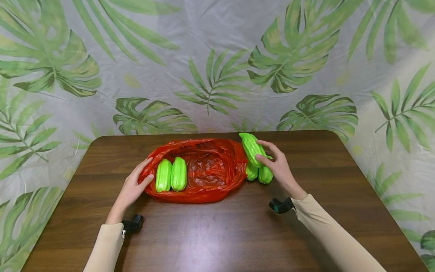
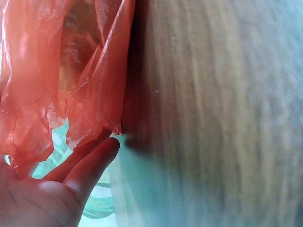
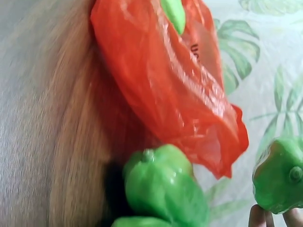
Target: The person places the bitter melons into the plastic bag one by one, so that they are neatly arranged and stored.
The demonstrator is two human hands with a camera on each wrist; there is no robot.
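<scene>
Grey cloth printed with green leaves runs from eight o'clock through twelve to four; the brown table spreads toward six, a pale glare there.

Bag on table; two gourds inside, two others to right

Dark wooden table, leaf-print backdrop cloth

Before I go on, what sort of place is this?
Probably a staged filming spot, judging by the wood table, the leaf-print cloth hung behind it and the wrist cameras.
</scene>
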